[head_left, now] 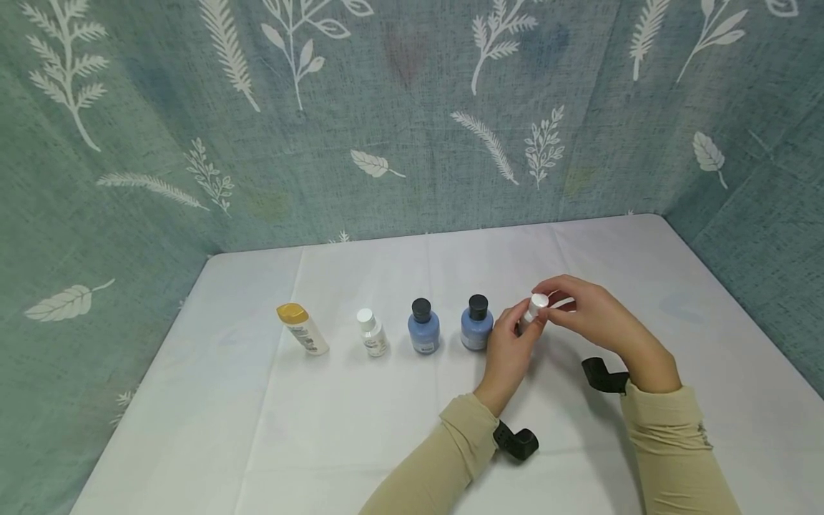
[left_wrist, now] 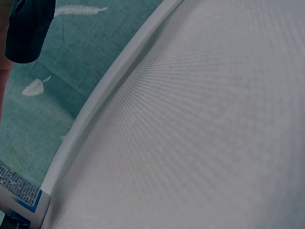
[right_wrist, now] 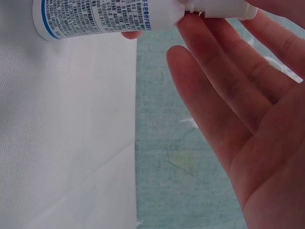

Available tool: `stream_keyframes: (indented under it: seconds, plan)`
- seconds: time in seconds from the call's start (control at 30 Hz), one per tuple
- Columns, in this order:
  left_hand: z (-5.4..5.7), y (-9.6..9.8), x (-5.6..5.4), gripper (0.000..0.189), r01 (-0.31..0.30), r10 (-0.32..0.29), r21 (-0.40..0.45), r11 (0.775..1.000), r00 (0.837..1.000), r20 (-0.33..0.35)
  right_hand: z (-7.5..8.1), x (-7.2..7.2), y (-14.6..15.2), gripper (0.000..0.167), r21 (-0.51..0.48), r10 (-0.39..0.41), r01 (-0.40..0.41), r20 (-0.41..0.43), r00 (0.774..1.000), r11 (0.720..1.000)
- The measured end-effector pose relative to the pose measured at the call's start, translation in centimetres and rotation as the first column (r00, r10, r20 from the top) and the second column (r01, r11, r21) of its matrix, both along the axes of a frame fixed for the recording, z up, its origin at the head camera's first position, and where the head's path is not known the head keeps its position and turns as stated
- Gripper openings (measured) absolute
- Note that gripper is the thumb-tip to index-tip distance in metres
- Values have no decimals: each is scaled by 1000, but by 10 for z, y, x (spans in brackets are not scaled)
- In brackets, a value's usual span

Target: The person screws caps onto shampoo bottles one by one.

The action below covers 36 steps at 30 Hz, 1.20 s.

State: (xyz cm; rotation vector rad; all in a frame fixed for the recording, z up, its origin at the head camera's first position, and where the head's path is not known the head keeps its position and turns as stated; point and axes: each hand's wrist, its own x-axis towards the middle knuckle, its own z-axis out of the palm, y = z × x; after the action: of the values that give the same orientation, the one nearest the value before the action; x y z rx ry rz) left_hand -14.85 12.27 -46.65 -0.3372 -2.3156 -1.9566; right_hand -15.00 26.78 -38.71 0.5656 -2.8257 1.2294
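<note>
A white bottle (head_left: 538, 302) stands upright on the table at the right end of a row of bottles. Its label (right_wrist: 114, 16) carries dense print and a blue stripe near the base. My left hand (head_left: 507, 354) grips the bottle's body and hides most of it in the head view. At the top, my right hand (head_left: 589, 315) pinches the white cap (right_wrist: 228, 8), its remaining fingers spread beside the neck. In the left wrist view only the label corner of the bottle (left_wrist: 28, 205) shows. Just left of my left hand stands a blue bottle with a black cap (head_left: 477, 327).
Further left stand another blue bottle (head_left: 424, 332), a small white bottle (head_left: 373, 336) and a white bottle with a gold cap (head_left: 304, 330). A white cloth covers the table (head_left: 335, 429). Green leaf-patterned fabric (head_left: 399, 129) hangs behind and at both sides.
</note>
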Motion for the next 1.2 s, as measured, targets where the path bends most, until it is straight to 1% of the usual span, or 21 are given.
stream_keyframes:
  seconds: [0.47, 0.67, 0.9, 1.03, 1.2]
  plan:
    - [0, 1, 1, 34, 1, -1, 15, 1000, 1000, 2, 0, 1, 1, 26, -4, -8, 8, 22, 1000, 1000]
    - [1, 0, 1, 34, -3, 3, 10, 1000, 1000, 4, -1, 1, 1, 23, -7, -12, 12, 10, 1000, 1000]
    - [1, 0, 1, 34, -4, 4, 5, 1000, 1000, -11, -1, -1, 0, 20, -6, -11, 11, -7, 1000, 1000]
    - [1, 0, 0, 34, -3, 3, 3, 1000, 1000, -13, 0, -1, 0, 24, -9, -7, 7, 5, 1000, 1000]
    - [1, 0, 0, 35, 4, -4, -1, 1000, 1000, -18, -2, -2, 2, 35, -16, 9, -9, 1, 1000, 1000]
